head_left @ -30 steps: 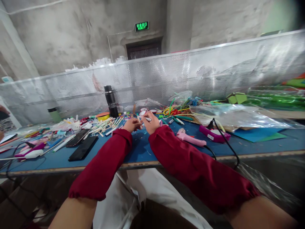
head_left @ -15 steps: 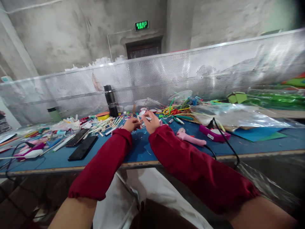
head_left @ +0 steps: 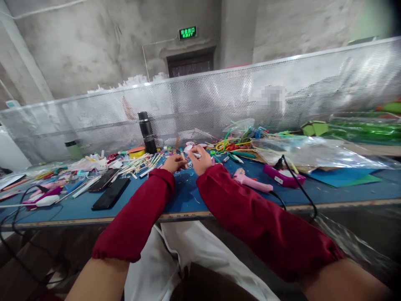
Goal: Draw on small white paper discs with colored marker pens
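Both my arms in dark red sleeves reach over the blue table. My left hand is curled, its fingers pinching a small stick-like piece. Close beside it, my right hand is closed on a thin white stick that points left toward the other hand. The two hands nearly touch above the tabletop. A heap of pale wooden sticks lies just left of my left hand.
A pink glue gun lies right of my right hand, a purple one with a black cable beyond. Two black phones lie left. A black flask, coloured wires, plastic bags and a perforated metal screen stand behind.
Both hands stay together at the same spot with the stick. Only the view has shifted slightly.
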Available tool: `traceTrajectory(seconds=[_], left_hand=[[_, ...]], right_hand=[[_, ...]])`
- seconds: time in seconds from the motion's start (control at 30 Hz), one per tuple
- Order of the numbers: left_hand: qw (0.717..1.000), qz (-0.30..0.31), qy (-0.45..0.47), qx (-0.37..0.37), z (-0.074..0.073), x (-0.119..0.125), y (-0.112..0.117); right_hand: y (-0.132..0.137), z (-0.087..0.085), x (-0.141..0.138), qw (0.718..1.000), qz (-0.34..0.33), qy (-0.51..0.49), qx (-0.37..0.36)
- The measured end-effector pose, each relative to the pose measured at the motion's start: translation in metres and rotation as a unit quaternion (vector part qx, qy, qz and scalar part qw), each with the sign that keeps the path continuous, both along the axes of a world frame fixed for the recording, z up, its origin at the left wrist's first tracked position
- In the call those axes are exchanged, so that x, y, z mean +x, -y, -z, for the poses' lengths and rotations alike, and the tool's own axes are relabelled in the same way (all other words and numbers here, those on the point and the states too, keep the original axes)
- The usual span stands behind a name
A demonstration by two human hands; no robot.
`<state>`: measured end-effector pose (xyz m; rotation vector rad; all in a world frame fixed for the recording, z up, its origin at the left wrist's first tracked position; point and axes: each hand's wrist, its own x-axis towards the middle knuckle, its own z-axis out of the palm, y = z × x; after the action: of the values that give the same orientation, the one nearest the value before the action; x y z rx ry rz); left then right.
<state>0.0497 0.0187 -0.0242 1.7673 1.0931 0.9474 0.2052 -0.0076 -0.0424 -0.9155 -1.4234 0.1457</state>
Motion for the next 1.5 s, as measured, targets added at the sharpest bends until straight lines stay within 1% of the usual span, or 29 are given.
traceTrajectory(seconds=[0.37,0.53,0.7,0.87,1.0,1.27,1.5], left_hand=[[1.000,-0.007,-0.010,0.005,-0.0015,0.0006,0.0022],[1.000,-0.014,-0.006,-0.011,-0.0021,0.0016,0.0028],[1.000,-0.016,-0.004,-0.009,-0.0010,0.0008,0.0004],[1.000,-0.008,-0.001,-0.016,0.0016,0.0000,-0.0039],[1.000,-0.007,0.001,-0.016,0.0030,0.0004,-0.0058],[1.000,0.015,0.016,-0.020,0.0008,0.0008,-0.0034],[1.000,0.016,0.008,-0.015,0.0005,0.0008,-0.0023]], right_hand=[[0.0001,-0.0001,0.0001,1.000,-0.024,-0.002,-0.005],[-0.0022,0.0002,0.0015,1.000,0.003,-0.018,0.005],[-0.0035,0.0002,0.0030,1.000,-0.001,-0.018,0.012],[-0.0029,0.0000,0.0044,0.999,-0.002,-0.032,0.012],[-0.0012,-0.0012,0.0047,1.000,-0.010,-0.022,0.014],[0.0007,-0.0023,0.0052,1.000,-0.014,-0.021,0.005],[-0.0022,-0.0007,0.0047,0.999,-0.014,-0.025,0.014]])
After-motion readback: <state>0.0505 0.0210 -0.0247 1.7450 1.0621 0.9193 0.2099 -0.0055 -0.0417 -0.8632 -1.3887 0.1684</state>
